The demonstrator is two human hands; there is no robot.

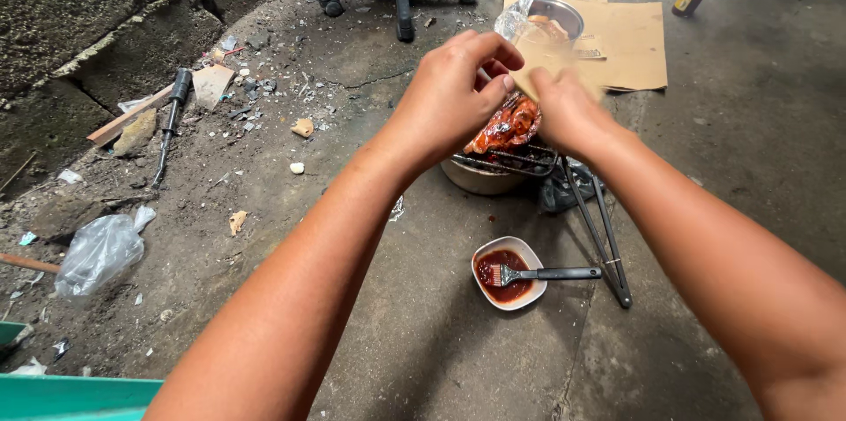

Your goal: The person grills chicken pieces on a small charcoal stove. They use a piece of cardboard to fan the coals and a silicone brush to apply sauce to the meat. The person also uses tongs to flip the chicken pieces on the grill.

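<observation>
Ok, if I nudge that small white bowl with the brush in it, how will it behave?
The bowl looks shallow and light, so it would probably slide. The brush overhangs the rim with a long handle and may tip out. The red sauce could slop over.

The scene was lit by soft, even daylight that seemed to fall from above and ahead — no hard-edged shadows anywhere, only a faint dark smudge on the concrete floor (423, 333) beneath the forearms. Exposure was balanced, with the stone wall (97, 7) at upper left dimmer than the ground. Small glints showed on the crinkled clear plastic (514, 15) and on the glazed meat (509, 126). The right hand (568, 112) and the tan piece (551, 64) it gripped were smeared by motion blur, while the left hand (454, 90) stayed fairly sharp. Wide-angle stretch bent the forearms outward toward the lower corners — the near edges looked softer.
</observation>
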